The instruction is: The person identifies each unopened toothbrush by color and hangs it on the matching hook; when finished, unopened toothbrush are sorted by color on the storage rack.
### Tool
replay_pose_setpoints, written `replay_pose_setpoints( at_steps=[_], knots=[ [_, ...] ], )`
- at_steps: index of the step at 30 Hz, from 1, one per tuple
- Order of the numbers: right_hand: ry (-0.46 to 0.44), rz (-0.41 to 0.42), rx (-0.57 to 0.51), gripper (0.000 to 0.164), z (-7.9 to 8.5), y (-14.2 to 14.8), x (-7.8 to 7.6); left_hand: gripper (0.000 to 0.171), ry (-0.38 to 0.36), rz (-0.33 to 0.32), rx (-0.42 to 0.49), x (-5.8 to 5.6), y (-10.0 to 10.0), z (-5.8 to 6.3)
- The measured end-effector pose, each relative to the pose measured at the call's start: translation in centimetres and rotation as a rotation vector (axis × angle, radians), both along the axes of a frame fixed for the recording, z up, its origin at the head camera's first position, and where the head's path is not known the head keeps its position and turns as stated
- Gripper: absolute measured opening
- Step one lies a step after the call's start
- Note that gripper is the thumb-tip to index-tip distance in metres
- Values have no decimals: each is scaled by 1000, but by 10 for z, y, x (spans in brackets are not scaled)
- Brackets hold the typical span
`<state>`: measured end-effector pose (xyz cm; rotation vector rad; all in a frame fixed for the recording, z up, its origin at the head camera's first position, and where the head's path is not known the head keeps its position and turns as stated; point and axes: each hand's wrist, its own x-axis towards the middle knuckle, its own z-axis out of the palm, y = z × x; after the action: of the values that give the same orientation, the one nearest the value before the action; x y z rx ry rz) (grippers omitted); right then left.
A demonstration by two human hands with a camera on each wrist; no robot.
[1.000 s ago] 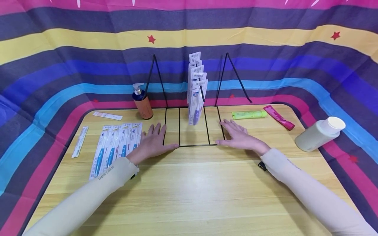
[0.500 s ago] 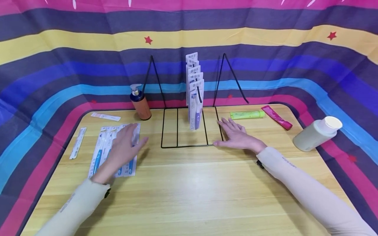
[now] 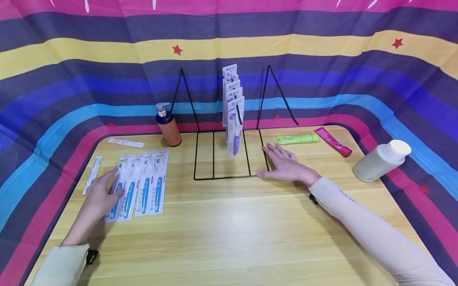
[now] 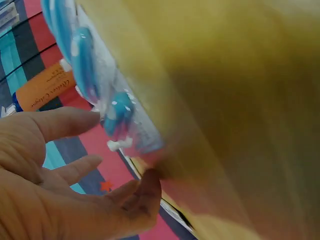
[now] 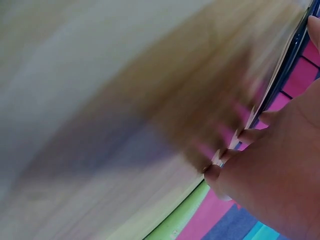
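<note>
Well, four packaged toothbrushes (image 3: 144,190) (blue-handled).

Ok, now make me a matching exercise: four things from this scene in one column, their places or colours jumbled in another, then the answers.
Column one
1. Pump bottle
2. Green tube
3. Left hand
4. Purple-handled toothbrush pack

Column two
A. On a black hook
B. At the leftmost blue-handled toothbrush pack
C. Orange body, dark blue collar
D. Between the wire rack and the pink tube

Pairs: 1-C, 2-D, 3-B, 4-A
</note>
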<state>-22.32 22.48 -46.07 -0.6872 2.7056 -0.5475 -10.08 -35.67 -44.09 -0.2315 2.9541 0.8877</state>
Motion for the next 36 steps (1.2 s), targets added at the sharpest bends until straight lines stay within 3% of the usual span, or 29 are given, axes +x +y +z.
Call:
replay_pose_setpoints(
  at_steps=[9, 13, 16, 20, 27, 32, 36],
  knots=[
    [5, 1, 2, 113, 1, -2, 2, 79, 4, -23, 44, -2, -11, -3],
    [9, -1, 2, 112, 1, -3, 3, 71, -68, 25, 81, -4, -14, 1],
    [6, -4, -1, 112, 2, -3, 4, 60, -71, 66, 85, -4, -15, 3],
    [1, -6, 0, 112, 2, -2, 4, 47, 17, 99, 64, -2, -13, 6],
    [-2, -13, 7, 112, 3, -2, 5, 40, 267, 149, -3, 1, -7, 22],
    [-4, -13, 8, 112, 5, -3, 6, 38, 356, 218, 74, 3, 7, 42],
    [-4, -11, 5, 111, 4, -3, 5, 36, 448, 227, 221, 4, 27, 57]
  ],
)
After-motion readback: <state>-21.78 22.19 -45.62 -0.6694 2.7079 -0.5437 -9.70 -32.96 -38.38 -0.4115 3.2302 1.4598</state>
